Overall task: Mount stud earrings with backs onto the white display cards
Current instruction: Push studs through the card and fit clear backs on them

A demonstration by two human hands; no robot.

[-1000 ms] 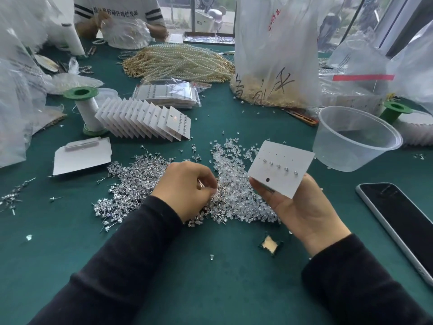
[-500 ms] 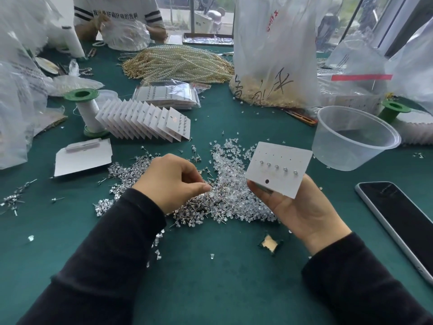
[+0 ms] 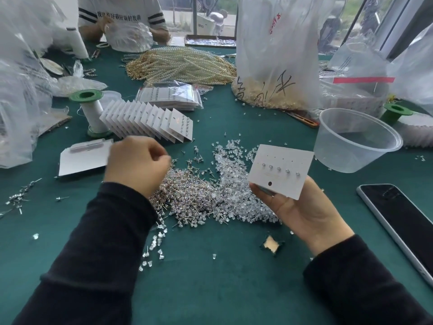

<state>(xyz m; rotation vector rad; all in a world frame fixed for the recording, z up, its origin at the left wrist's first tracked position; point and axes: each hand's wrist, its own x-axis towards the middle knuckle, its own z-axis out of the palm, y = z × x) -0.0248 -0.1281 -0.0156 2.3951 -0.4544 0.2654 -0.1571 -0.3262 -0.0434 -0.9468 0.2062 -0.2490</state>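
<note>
Centrally, right grip (image 3: pixel 304 212) pinches a white card (image 3: pixel 284 160) bearing five studs (image 3: pixel 278 169); left grip (image 3: pixel 138 165), curled and blurred over the stud pile (image 3: pixel 194 195), contents indiscernible.

Two hands: left hand (image 3: pixel 138 167), right hand (image 3: pixel 304 214). One raised card (image 3: pixel 281 160) bearing five studs (image 3: pixel 278 169); one flat card (image 3: pixel 82 160); over ten fanned cards (image 3: pixel 150 120). Two spools: near spool (image 3: pixel 91 113), far spool (image 3: pixel 396 112). One tub (image 3: pixel 339 158), one phone (image 3: pixel 403 221). Loose earrings (image 3: pixel 187 191) and backs (image 3: pixel 234 165): too many to count
</note>
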